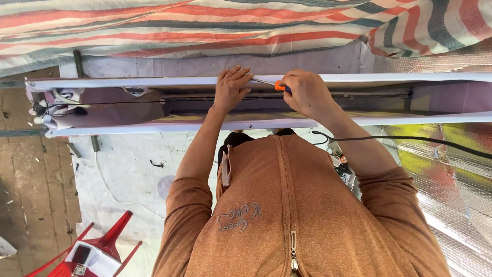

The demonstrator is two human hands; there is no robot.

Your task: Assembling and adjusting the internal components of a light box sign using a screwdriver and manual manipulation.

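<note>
Right hand [307, 92] clenched on orange-handled screwdriver [279, 85], shaft lying leftward along far white frame rail [128, 82] (rail's long axis left-right); left hand [230, 87] released, flat on rail beside tip.

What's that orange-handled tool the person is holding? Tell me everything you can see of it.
The orange-handled tool looks like a screwdriver, though the tip is hidden. Only a short stretch of bright orange handle shows, glossy like plastic; the rest is closed inside the right hand. A thin, pale metal shaft runs from it leftward, lying nearly flat along the upper white rail. Its far end disappears under the fingers of the left hand, which presses on the same rail.
</note>
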